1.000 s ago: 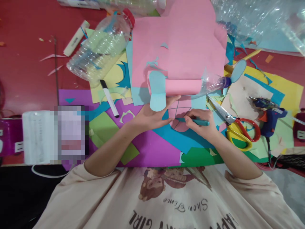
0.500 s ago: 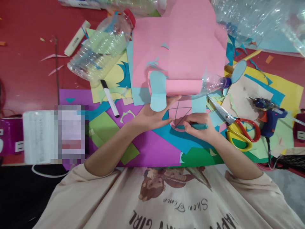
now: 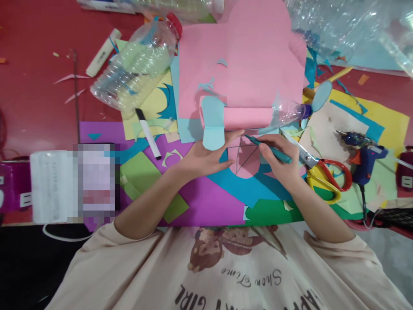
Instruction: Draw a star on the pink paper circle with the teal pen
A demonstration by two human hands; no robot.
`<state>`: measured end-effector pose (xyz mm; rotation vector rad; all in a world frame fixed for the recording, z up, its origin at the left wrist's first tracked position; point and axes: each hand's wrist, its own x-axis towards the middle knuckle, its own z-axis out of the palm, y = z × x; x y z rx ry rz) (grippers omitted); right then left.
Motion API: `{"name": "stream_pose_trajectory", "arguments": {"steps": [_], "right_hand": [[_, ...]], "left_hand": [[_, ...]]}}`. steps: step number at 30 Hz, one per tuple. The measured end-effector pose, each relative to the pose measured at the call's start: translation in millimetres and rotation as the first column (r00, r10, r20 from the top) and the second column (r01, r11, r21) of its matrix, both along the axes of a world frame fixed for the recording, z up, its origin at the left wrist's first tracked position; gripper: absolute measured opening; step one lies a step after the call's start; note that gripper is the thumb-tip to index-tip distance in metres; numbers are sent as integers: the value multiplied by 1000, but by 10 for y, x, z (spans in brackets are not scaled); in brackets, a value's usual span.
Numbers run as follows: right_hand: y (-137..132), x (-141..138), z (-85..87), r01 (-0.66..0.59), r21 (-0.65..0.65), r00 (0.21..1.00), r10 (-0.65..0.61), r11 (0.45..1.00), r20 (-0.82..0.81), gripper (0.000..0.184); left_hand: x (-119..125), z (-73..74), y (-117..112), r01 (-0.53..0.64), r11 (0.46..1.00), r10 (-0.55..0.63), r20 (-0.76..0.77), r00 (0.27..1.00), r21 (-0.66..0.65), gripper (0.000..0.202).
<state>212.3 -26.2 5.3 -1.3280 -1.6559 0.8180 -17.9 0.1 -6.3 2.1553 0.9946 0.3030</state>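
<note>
My right hand (image 3: 280,165) grips a teal pen (image 3: 270,149), its tip near the top of a small pink paper piece (image 3: 247,161) that bears drawn lines. My left hand (image 3: 206,157) lies flat with its fingers stretched out, pressing that pink piece down on the blue paper (image 3: 248,185). Just beyond both hands lies a cut plastic bottle wrapped in pink paper (image 3: 248,117) with a light blue fin shape (image 3: 213,125) at its left end.
A big pink sheet (image 3: 241,56) lies behind. Red-handled scissors (image 3: 318,165) and a blue glue gun (image 3: 363,157) are to the right. A clear plastic bottle (image 3: 135,64), a black marker (image 3: 147,133) and a white marker (image 3: 103,51) lie left. Coloured paper scraps cover the red table (image 3: 32,86).
My right hand has swung the pen from the lower edge of the pink piece up to its top edge. More lines show on the piece. My left hand has stayed put.
</note>
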Motion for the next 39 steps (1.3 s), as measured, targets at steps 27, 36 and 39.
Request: {"name": "stream_pose_trajectory", "arguments": {"steps": [27, 36, 39], "right_hand": [[82, 5, -32, -46, -37, 998, 47, 998, 32, 12], [74, 13, 16, -58, -21, 996, 59, 998, 61, 13], [78, 17, 32, -62, -27, 995, 64, 998, 74, 14]], "left_hand": [[19, 9, 13, -27, 1000, 26, -44, 999, -12, 76], [33, 98, 4, -39, 998, 35, -78, 996, -48, 74], [39, 103, 0, -40, 998, 35, -86, 996, -52, 75]]}}
